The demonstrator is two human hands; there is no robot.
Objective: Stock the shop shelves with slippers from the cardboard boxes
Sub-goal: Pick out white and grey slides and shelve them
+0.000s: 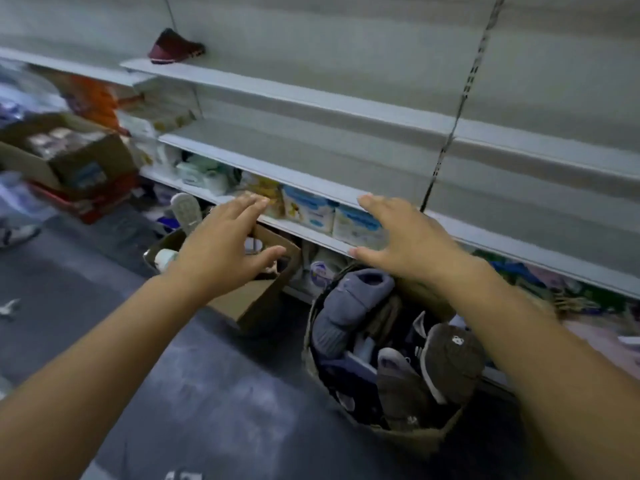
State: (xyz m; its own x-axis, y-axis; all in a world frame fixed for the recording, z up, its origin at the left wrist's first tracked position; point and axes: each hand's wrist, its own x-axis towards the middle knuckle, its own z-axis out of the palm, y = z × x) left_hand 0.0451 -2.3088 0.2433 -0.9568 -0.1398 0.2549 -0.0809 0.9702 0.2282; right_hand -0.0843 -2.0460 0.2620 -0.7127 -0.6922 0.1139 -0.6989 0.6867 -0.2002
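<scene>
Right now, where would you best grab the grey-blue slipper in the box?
Probably across its rounded upper, coming down from above: the grey-blue slipper lies topmost in the box, uncovered, and the open right hand hovers nearest.

Dark grey floor (104, 306), pale wall (346, 36)

The light is dim and cool, with a bluish-grey cast, and seems to come from above. The pale shelves (311, 98) are the brightest part, and each board throws a soft band of shadow on the space beneath it. The dark floor (104, 306) carries faint pale patches of sheen. Blur softens the whole picture, worst at the far left, where a cardboard box (69, 157) loses its edges. The wide lens bends the shelf lines towards the right edge.
</scene>
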